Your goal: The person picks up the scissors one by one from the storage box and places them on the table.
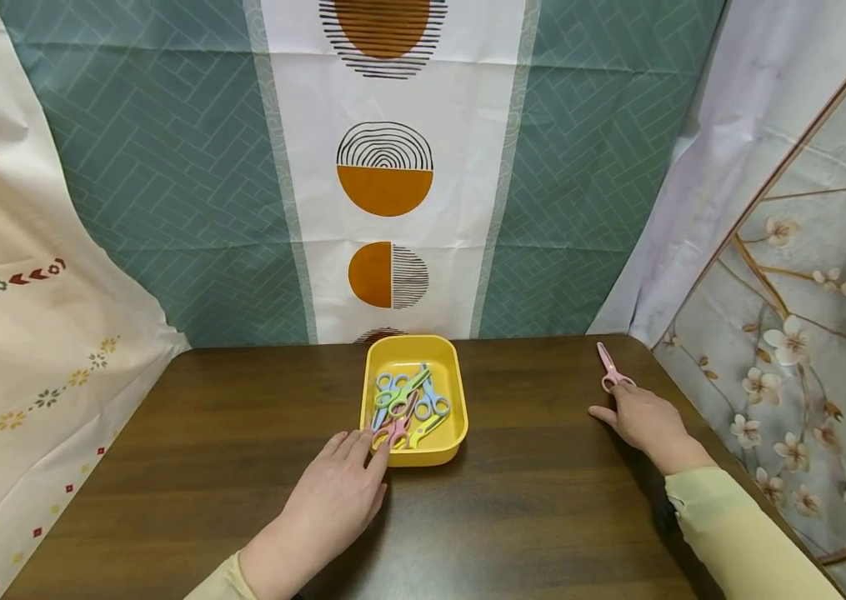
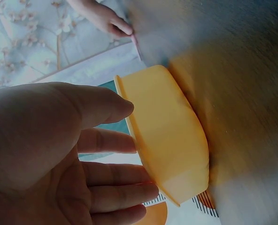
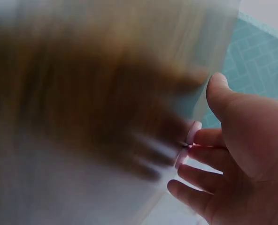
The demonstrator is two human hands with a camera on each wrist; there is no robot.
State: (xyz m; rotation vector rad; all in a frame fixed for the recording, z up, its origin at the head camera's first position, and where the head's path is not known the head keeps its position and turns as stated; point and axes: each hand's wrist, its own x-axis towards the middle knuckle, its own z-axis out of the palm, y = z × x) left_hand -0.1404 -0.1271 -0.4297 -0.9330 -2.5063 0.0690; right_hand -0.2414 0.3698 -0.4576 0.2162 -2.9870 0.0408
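A yellow plastic tray (image 1: 426,458) stands at the table's middle, holding several children's scissors, among them green scissors (image 1: 413,386) on top and yellow scissors (image 1: 428,427). My left hand (image 1: 332,496) rests at the tray's near left corner. In the left wrist view its thumb and fairly straight fingers touch the rim of the tray (image 2: 172,136). Far to the right, pink scissors (image 1: 606,358) lie on the table, blades pointing away. My right hand (image 1: 651,421) touches their handle with its fingertips, thumb spread apart. The right wrist view shows relaxed fingers at the pink scissors' handle (image 3: 193,131).
The dark wooden table (image 1: 242,433) has its right edge close beside my right hand. Behind it hangs a green and white patterned curtain (image 1: 190,167). A cream cloth (image 1: 32,350) hangs at the left and a floral cloth (image 1: 805,375) at the right.
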